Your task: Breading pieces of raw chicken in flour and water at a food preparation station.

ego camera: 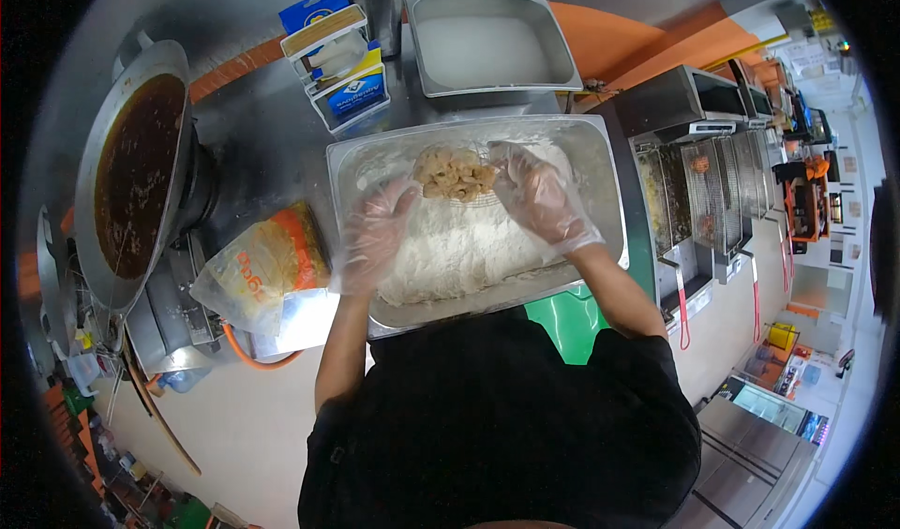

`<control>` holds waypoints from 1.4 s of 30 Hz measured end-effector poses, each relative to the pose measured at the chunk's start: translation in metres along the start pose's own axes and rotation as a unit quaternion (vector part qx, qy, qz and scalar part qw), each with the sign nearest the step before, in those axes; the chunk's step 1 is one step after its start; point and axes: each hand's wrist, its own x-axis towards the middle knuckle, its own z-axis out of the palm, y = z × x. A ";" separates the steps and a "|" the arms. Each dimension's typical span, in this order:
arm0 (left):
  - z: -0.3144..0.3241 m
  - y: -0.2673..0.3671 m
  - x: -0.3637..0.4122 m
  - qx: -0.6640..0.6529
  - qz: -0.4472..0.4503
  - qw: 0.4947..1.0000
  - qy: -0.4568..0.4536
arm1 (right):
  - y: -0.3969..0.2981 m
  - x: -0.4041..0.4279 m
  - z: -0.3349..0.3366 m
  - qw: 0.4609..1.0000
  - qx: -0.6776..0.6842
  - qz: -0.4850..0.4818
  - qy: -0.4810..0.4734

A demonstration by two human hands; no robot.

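A wire strainer (482, 199) carries a heap of pale brown battered pieces (453, 172) above white flour (450, 248). The flour lies in a large steel pan (598, 177) in front of me. My right hand (541, 195), in a clear plastic glove, grips the strainer's right side. My left hand (378, 223), gloved the same way, is at the strainer's left edge with fingers curled; whether it grips the rim or only touches it is unclear. Under the pieces, most of the mesh is hidden.
A wok of dark oil-like liquid (137, 177) stands left, near a plastic bag of food (264, 272). Behind the pan are a smaller steel pan with whitish liquid (492, 51) and a glove box (357, 93). Fryer baskets (714, 191) hang at right; a person (815, 167) is beyond.
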 end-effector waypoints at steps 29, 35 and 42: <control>-0.013 0.024 -0.052 -0.340 -0.022 0.934 0.106 | 0.049 -0.006 0.015 0.972 0.201 0.058 0.110; -0.001 -0.025 -0.082 -0.472 -0.060 0.877 0.062 | 0.022 0.048 -0.015 0.896 0.418 0.148 -0.006; 0.013 -0.034 -0.108 -0.094 0.059 0.990 -0.092 | -0.074 0.131 -0.004 0.912 0.368 0.093 -0.157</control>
